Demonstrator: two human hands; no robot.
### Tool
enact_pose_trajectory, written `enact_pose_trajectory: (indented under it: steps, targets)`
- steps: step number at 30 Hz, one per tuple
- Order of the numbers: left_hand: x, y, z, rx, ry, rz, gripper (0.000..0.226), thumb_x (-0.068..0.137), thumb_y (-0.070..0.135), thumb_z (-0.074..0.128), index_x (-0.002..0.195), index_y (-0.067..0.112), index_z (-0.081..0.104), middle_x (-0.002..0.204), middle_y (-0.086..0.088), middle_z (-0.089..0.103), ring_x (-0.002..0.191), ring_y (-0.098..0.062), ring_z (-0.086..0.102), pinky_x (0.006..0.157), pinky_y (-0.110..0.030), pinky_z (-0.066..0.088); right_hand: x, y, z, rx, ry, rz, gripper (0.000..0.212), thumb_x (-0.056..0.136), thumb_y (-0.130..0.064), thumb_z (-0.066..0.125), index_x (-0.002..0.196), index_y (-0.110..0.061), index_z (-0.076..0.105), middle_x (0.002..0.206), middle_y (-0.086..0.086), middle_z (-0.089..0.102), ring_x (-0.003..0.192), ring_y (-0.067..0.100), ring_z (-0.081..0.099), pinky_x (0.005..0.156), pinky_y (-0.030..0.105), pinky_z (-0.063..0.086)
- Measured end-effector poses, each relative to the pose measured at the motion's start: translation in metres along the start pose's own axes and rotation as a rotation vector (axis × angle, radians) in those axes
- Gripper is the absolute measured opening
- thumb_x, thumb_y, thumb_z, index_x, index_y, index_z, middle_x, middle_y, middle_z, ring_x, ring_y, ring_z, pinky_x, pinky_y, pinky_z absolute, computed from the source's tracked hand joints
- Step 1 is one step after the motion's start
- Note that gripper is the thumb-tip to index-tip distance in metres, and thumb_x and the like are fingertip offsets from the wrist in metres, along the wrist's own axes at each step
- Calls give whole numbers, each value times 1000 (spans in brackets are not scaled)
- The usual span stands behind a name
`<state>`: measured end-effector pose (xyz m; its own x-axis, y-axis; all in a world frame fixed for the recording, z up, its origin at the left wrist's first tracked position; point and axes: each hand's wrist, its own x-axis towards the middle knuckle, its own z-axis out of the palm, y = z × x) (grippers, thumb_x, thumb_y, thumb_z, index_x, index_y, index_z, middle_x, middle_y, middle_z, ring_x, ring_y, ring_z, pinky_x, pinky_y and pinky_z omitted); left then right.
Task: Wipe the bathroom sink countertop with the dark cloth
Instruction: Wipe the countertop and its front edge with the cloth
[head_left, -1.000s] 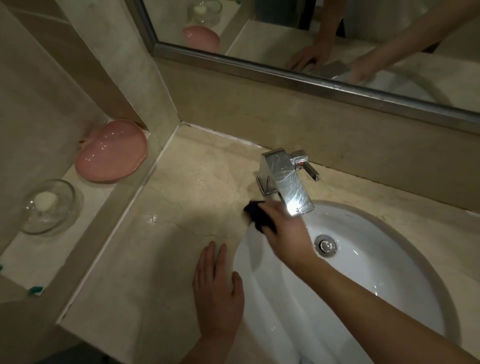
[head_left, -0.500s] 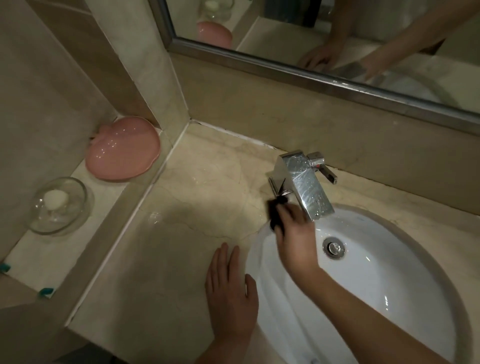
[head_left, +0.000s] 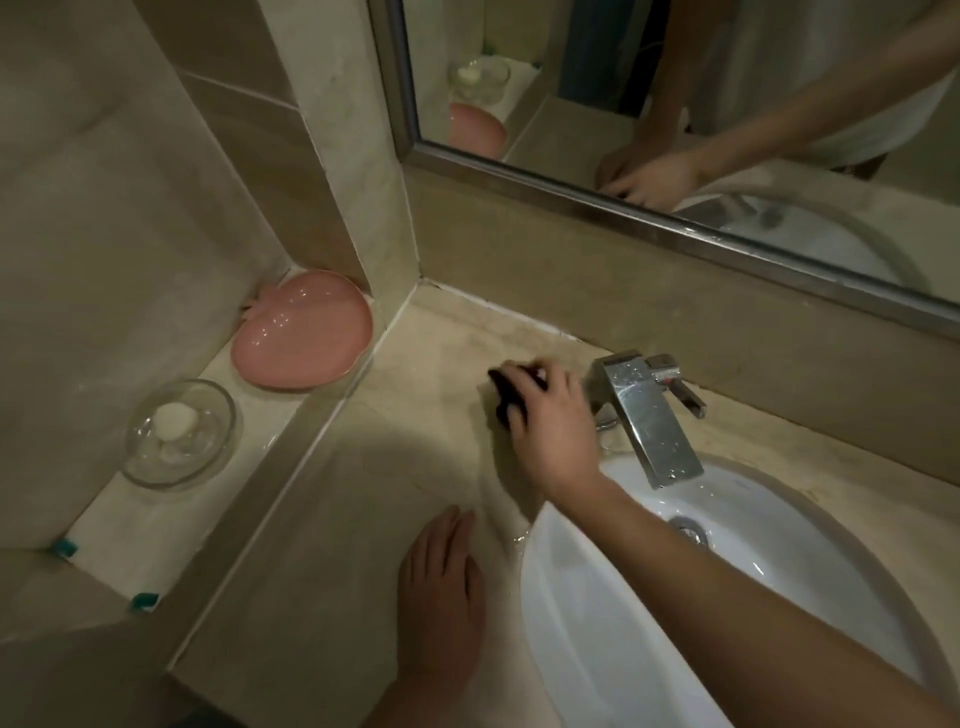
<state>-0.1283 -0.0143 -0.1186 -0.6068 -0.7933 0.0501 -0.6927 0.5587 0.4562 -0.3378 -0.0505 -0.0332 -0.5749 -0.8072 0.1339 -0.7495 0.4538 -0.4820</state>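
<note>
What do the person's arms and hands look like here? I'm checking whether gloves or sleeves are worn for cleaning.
Both are bare. The left hand and right hand wear no gloves, and no rings or watch show. The right forearm is uncovered all the way to the frame edge; no sleeve reaches either wrist.

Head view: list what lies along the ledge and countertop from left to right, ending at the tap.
Clear glass dish with white soap → pink heart-shaped dish → dark cloth under the right hand → chrome faucet.
</note>
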Motion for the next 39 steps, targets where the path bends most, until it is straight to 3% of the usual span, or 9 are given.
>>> enact_pose_trajectory:
  steps: [3,6,8,16,21,23,26,30,39]
  targets:
    - [7,0,5,-25,34,-63,52,98,22,34,148,13,46,155,-6,40,143,-24,38,112,-38,34,49,24,37,-96,3,95,50,90,-11,56,140,-18,55,147,16,44,128,39,40,110,50,35]
    - [11,4,5,-37,47,-87,52,99,21,32,149,13,44,158,-4,36,147,-21,32,115,-35,31,55,36,73,-161,16,134,47,91,-16,54,139,-14,54,149,20,43,133,43,37,116,54,26]
    - [12,3,3,-45,50,-82,51,99,21,32,148,13,46,158,-3,37,146,-21,33,114,-34,31,44,38,79,-135,60,85,43,94,-18,52,136,-13,56,147,18,47,131,40,36,115,53,28]
    - [12,2,2,-39,38,-92,48,97,17,35,141,12,53,154,-3,43,142,-21,40,109,-36,36,-99,50,48,-66,-113,-160,46,93,-17,47,138,-18,57,150,8,45,128,34,43,111,40,33]
    - [13,5,-2,-53,4,-118,48,98,19,34,142,16,51,155,2,39,142,-19,40,108,-32,35,-108,30,27,87,-161,-102,47,81,-22,60,128,-26,61,132,-3,49,114,21,47,91,34,51]
    - [14,5,-2,-85,29,-121,47,97,19,36,141,16,52,155,3,40,142,-18,40,109,-31,34,-78,22,23,177,-92,-57,51,75,-22,68,126,-23,63,124,-1,50,110,20,47,87,31,49]
    - [12,5,-1,-109,50,-133,48,97,19,36,142,18,52,156,7,39,145,-14,35,112,-28,32,-12,17,35,173,21,16,54,80,-13,72,133,-20,62,131,9,49,118,24,40,96,32,38]
    - [12,7,0,-97,102,-120,47,97,16,38,141,15,54,153,3,44,143,-16,38,110,-33,38,38,25,76,20,35,63,48,90,-24,57,138,-16,56,149,16,43,136,37,34,115,51,30]
    - [10,7,2,-107,183,-54,45,93,4,47,137,7,57,149,-5,49,140,-23,44,109,-39,40,-10,37,73,79,-23,-41,42,92,-25,58,133,-12,60,150,15,45,143,34,34,117,47,33]
